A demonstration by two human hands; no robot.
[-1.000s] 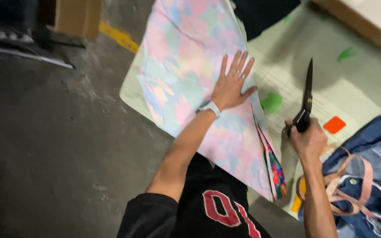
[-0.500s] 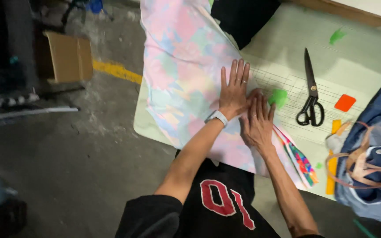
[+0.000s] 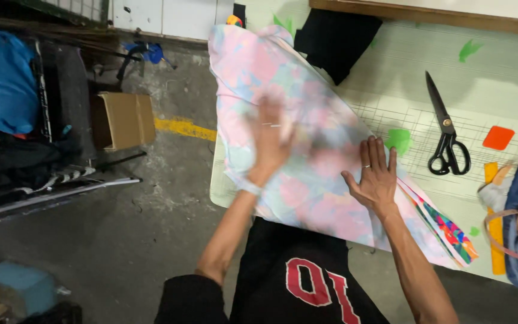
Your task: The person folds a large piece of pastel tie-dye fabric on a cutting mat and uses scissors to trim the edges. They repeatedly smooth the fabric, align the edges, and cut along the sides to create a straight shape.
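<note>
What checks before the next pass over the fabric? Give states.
1. Left hand on the pastel fabric: cannot tell, blurred.
2. Right hand flat on the fabric, fingers spread: ok.
3. Scissors apart from both hands, lying closed on the table: ok.
4. Fabric fully on the table: not ok, its left edge hangs over.
5. Colourful layers under the fabric aligned: cannot tell.

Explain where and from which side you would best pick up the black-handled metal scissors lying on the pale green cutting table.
Grip the black-handled metal scissors by the looped handles, coming from the table's near edge, probably with the right hand, which is nearer. They lie shut and flat on the pale green cutting table, blades pointing away, handles nearest.
</note>
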